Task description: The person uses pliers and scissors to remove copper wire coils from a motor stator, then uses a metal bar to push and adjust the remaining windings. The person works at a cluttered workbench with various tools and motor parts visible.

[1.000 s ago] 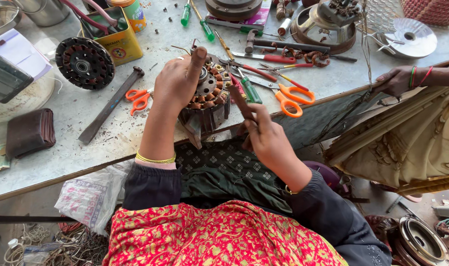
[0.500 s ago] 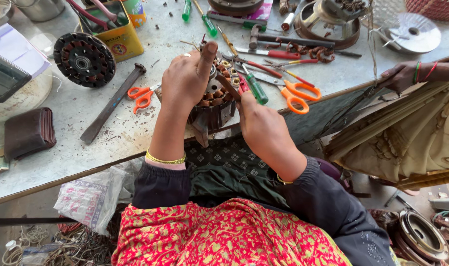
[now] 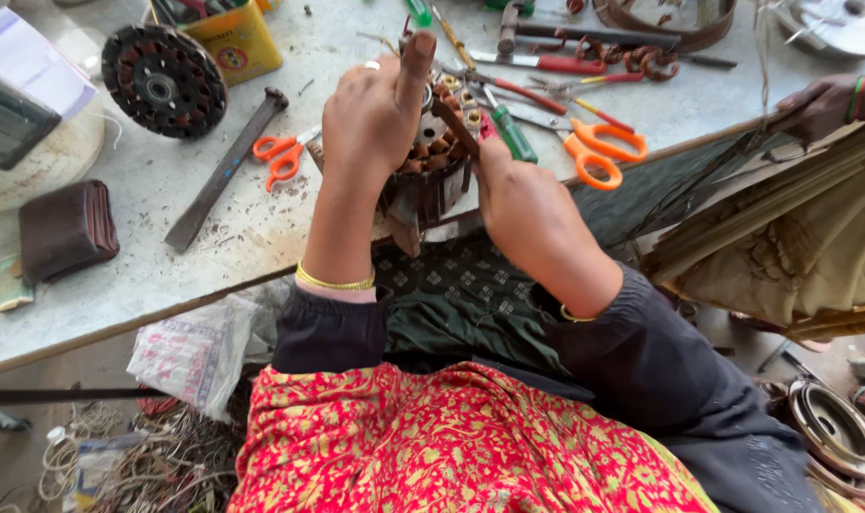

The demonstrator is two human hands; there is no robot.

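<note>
From the head view I have both hands on a round motor stator [image 3: 431, 169], its ring of copper coils showing reddish brown, propped at the near edge of the grey table [image 3: 262, 228]. My left hand [image 3: 376, 119] is wrapped over the top of it, fingers curled, thumb up, gripping it steady. My right hand [image 3: 523, 204] is closed around a thin dark tool [image 3: 454, 126] pressed into the coils. I judge this as working the windings down into the slots; the next push wants a firm grip and a careful angle, since the copper wire looks soft and easily nicked.

Around it lie orange-handled scissors [image 3: 599, 150], a flat steel bar [image 3: 222, 173], and a black slotted rotor disc [image 3: 164, 81]. Another person's hand [image 3: 817, 104] rests at the table's far right edge.
</note>
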